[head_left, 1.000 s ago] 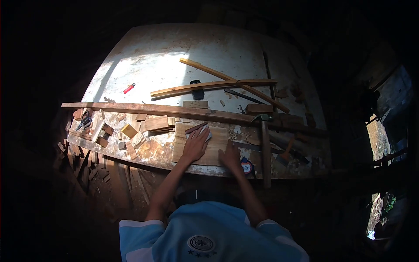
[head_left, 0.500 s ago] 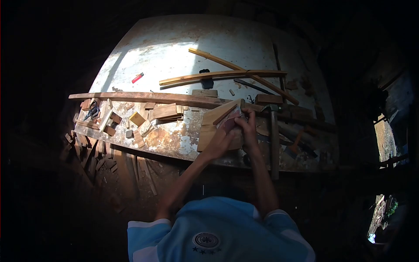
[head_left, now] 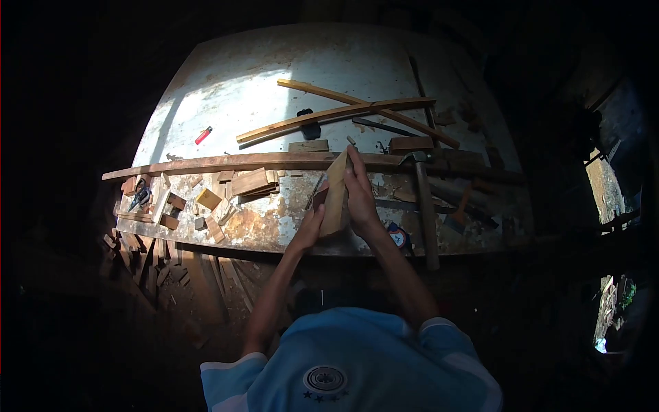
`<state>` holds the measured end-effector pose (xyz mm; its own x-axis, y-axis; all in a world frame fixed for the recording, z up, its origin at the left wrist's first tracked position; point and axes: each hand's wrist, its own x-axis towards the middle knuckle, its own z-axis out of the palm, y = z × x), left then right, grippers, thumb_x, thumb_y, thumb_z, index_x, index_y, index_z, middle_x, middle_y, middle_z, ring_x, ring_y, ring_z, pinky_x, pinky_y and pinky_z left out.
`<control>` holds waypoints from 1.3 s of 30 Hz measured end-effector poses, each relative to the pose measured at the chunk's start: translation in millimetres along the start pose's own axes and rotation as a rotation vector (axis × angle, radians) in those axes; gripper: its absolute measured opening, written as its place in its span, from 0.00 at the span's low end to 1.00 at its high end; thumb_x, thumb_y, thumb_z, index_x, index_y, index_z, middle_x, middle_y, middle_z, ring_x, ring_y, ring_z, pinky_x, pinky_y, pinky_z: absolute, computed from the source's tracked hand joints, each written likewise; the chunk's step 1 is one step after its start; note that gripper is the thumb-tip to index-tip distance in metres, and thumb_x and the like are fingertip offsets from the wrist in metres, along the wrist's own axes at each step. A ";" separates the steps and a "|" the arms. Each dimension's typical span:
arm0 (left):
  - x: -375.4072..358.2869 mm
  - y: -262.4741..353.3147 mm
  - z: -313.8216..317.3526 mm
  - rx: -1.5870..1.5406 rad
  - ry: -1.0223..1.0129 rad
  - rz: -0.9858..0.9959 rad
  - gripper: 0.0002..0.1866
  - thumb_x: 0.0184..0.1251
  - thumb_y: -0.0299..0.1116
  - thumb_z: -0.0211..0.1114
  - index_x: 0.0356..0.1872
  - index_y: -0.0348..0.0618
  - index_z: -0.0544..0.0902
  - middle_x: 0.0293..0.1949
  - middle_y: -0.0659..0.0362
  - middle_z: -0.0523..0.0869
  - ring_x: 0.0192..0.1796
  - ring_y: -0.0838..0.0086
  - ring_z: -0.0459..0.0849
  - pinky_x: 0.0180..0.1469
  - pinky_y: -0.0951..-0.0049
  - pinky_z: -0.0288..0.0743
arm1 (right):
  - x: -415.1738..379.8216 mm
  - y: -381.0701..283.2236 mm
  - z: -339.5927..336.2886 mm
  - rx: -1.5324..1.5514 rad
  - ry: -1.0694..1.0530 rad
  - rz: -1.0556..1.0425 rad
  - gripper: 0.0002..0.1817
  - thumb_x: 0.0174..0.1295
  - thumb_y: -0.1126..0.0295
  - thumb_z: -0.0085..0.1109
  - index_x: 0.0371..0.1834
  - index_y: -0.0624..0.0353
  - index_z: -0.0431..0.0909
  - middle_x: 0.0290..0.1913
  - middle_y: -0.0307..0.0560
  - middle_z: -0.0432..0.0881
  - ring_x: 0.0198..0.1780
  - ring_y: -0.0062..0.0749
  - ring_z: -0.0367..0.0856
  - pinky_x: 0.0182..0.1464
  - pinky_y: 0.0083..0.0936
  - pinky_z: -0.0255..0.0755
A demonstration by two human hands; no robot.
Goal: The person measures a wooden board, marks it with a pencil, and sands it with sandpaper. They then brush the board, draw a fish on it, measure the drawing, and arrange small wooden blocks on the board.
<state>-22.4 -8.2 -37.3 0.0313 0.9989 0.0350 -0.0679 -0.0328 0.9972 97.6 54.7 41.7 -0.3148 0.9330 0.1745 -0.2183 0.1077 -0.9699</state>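
Head view: wooden board (head_left: 336, 196) (on edge) between left hand (head_left: 310, 226) and right hand (head_left: 360, 196).

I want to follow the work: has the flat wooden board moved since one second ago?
Yes. The board lay flat on the bench beside the hammer; now both hands hold it tipped up on its edge.

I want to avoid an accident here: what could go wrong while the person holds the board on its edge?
The wooden board stands tilted between the left hand and right hand, so it may slip or tip. The hammer lies close beside the right hand and its handle overhangs the table edge, so a nudge might knock it off.
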 end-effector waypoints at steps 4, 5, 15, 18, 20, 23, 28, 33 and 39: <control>-5.8 10.5 10.2 0.142 -0.018 0.134 0.32 0.73 0.49 0.38 0.67 0.34 0.54 0.64 0.49 0.62 0.66 0.67 0.61 0.66 0.70 0.54 | 1.2 11.9 -10.0 -0.189 0.014 -0.035 0.26 0.69 0.67 0.37 0.70 0.57 0.52 0.70 0.50 0.53 0.69 0.33 0.54 0.67 0.25 0.50; -6.4 28.9 21.6 0.280 0.003 0.349 0.31 0.73 0.49 0.39 0.67 0.34 0.55 0.62 0.49 0.65 0.64 0.67 0.64 0.64 0.70 0.56 | 0.2 12.8 -13.6 -0.136 0.021 -0.017 0.27 0.68 0.67 0.39 0.70 0.56 0.53 0.68 0.51 0.58 0.65 0.33 0.60 0.65 0.25 0.54; 29.6 10.7 9.9 0.185 -0.037 0.206 0.27 0.73 0.43 0.38 0.69 0.39 0.54 0.69 0.50 0.55 0.72 0.63 0.51 0.71 0.71 0.42 | -13.4 -0.4 -15.2 -0.212 0.034 -0.017 0.33 0.59 0.72 0.45 0.70 0.58 0.51 0.69 0.52 0.54 0.68 0.36 0.57 0.67 0.27 0.50; 34.4 -14.1 -2.2 0.114 -0.051 0.069 0.27 0.73 0.41 0.37 0.68 0.38 0.56 0.69 0.50 0.55 0.72 0.64 0.49 0.71 0.70 0.41 | -16.6 -27.1 -19.5 -0.035 0.006 0.163 0.36 0.53 0.75 0.45 0.70 0.57 0.51 0.69 0.52 0.55 0.67 0.37 0.57 0.67 0.28 0.50; 59.6 -44.8 -26.8 -0.069 -0.066 -0.224 0.26 0.73 0.40 0.38 0.68 0.38 0.55 0.70 0.51 0.55 0.73 0.64 0.49 0.71 0.68 0.40 | -23.2 -31.9 -16.0 -0.026 0.004 0.177 0.37 0.51 0.76 0.44 0.70 0.57 0.51 0.69 0.52 0.55 0.67 0.37 0.58 0.67 0.28 0.51; 49.6 -11.2 8.4 0.182 -0.009 0.147 0.26 0.73 0.42 0.38 0.67 0.36 0.57 0.67 0.48 0.59 0.72 0.63 0.52 0.71 0.71 0.42 | -19.4 -5.7 -28.1 -0.348 0.013 -0.091 0.39 0.48 0.77 0.43 0.71 0.56 0.50 0.68 0.52 0.55 0.67 0.37 0.59 0.65 0.27 0.56; 57.8 -35.4 -19.8 -0.133 -0.072 -0.214 0.26 0.74 0.43 0.36 0.65 0.35 0.60 0.66 0.48 0.62 0.71 0.65 0.55 0.70 0.72 0.44 | -24.7 -16.8 -24.2 -0.204 -0.013 0.009 0.40 0.47 0.77 0.43 0.71 0.56 0.49 0.69 0.55 0.53 0.70 0.40 0.52 0.69 0.29 0.47; 39.0 -4.4 3.3 0.291 0.035 0.242 0.26 0.74 0.43 0.36 0.66 0.36 0.59 0.62 0.49 0.68 0.64 0.64 0.67 0.65 0.70 0.56 | -18.0 -9.1 -18.9 -0.459 -0.011 -0.100 0.40 0.47 0.77 0.43 0.70 0.59 0.49 0.70 0.56 0.52 0.72 0.42 0.48 0.70 0.31 0.42; 41.0 -38.3 -26.3 0.019 -0.096 -0.109 0.27 0.73 0.41 0.38 0.67 0.36 0.56 0.68 0.50 0.60 0.71 0.62 0.53 0.70 0.72 0.44 | -16.2 -10.4 -21.3 -0.384 -0.066 -0.062 0.38 0.49 0.76 0.44 0.69 0.60 0.50 0.69 0.66 0.48 0.74 0.53 0.39 0.71 0.40 0.36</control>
<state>-44.7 34.9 -75.8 0.1328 0.9888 -0.0678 -0.0404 0.0737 0.9965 124.7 45.8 45.3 -0.3737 0.8978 0.2331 0.1189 0.2956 -0.9479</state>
